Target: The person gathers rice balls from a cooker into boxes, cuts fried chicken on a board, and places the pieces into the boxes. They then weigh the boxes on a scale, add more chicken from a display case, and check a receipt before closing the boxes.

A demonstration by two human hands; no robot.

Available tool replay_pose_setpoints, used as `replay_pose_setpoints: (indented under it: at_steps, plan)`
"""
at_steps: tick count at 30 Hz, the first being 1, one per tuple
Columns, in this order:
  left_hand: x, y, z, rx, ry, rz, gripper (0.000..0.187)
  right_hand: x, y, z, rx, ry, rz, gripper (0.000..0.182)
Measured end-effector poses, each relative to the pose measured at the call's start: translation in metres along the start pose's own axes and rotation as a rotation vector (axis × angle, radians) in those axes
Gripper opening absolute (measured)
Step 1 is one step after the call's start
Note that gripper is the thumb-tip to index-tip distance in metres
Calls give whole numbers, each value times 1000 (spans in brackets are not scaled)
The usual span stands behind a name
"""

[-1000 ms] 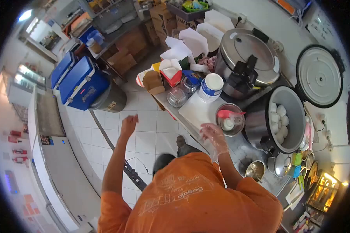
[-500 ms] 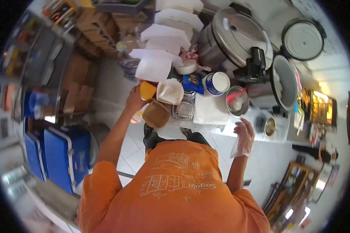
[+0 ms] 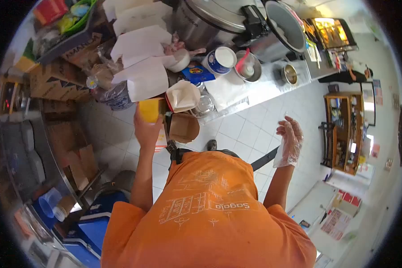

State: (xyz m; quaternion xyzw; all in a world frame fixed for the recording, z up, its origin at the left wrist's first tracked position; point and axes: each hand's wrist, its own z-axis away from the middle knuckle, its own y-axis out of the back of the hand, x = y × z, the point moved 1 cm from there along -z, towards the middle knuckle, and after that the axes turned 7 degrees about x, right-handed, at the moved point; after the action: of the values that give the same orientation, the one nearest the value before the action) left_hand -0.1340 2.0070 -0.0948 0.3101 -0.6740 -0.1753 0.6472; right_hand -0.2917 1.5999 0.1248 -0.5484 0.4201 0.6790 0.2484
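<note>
My left hand grips a yellow box-like piece at the counter's left end. Right of it stands a paper food box with a whitish sheet or lining in it. Just below that is a brown cardboard food box, open side up. A clear plastic container sits beside these boxes. In a clear plastic glove, my right hand hangs in the air above the floor, away from the counter. Its fingers are loosely bent and apart, with nothing in them.
White open cartons line the counter's left side. Behind stand a large steel pressure cooker, a blue-and-white tub, a blue packet and a steel bowl with a pink-handled utensil. A person is far right.
The view has turned, so the counter now slants up to the right. My left hand still holds the yellow piece, its broad face now more visible. My gloved right hand is farther from the counter.
</note>
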Motion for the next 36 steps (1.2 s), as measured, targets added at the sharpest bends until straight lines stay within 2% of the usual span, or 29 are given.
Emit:
replay_pose_setpoints:
  at_steps: [1,2,4,6,8,9,10,11,12,13,14,15,16,18,19,20,21,22,23,24,25,26,27,28,29,31,33,35,36]
  plan:
    - [-4,5,2,44,-87,47,87,1,0,3,-43,4,8,34]
    - [1,18,6,59,-11,79,80,7,7,0,-85,16,32,33]
    - [-10,38,4,74,-7,189,79,8,15,1,-97,14,58,32]
    - [14,77,-5,79,83,428,66,6,21,0,-90,11,76,30]
    - [41,104,-13,58,109,668,66,4,25,1,-239,42,-2,32]
    - [57,103,-18,-67,55,781,65,15,29,1,-327,-33,-97,35]
    - [79,91,-22,-201,-6,897,63,37,26,0,-485,-71,-557,39]
    - [108,74,-18,-369,-1,944,64,57,22,-13,-569,-49,-73,44]
    - [140,54,-8,-554,21,965,65,16,11,-8,-663,30,320,49]
    - [170,23,4,-636,-21,990,65,15,9,-1,-673,185,382,58]
    - [201,-8,17,-900,-4,818,58,-8,6,4,-657,224,261,69]
    - [228,-40,37,-1087,-5,714,53,1,15,-2,-590,493,267,73]
    - [255,-71,57,-1270,-27,595,48,4,31,-9,-573,573,334,68]
    - [283,-137,93,-1537,178,771,52,16,71,-38,-516,663,398,62]
    - [305,-164,105,-1556,140,758,52,29,102,-57,-432,598,409,51]
    - [325,-188,113,-1563,51,564,54,47,125,-74,-352,535,422,42]
    - [343,-216,126,-1627,115,727,57,66,153,-96,-326,550,422,42]
    - [362,-243,139,-1697,189,888,61,89,183,-121,-147,424,300,35]
    - [374,-271,151,-1706,260,1038,64,116,208,-145,25,296,170,30]
    - [386,-299,163,-1719,334,1189,69,154,230,-169,37,310,159,30]
    - [410,-325,175,-1640,244,974,71,199,250,-193,133,106,8,30]
    - [435,-346,193,-1640,232,970,71,226,268,-211,221,-103,-141,30]
    - [460,-362,212,-1554,44,951,62,224,280,-219,228,-92,-152,30]
    - [486,-381,224,-1464,-135,926,53,211,290,-229,220,-174,-205,30]
    - [501,-402,232,-1467,-140,921,53,206,300,-240,207,-262,-254,30]
    - [514,-459,245,-1161,-122,480,36,216,323,-270,112,-227,-152,35]
    - [552,-504,258,-1062,89,460,30,218,356,-315,11,-190,-47,41]
    - [592,-542,262,-974,187,717,31,220,388,-360,-154,-236,62,57]
    - [597,-574,252,-1001,182,617,31,226,406,-386,-159,-236,65,57]
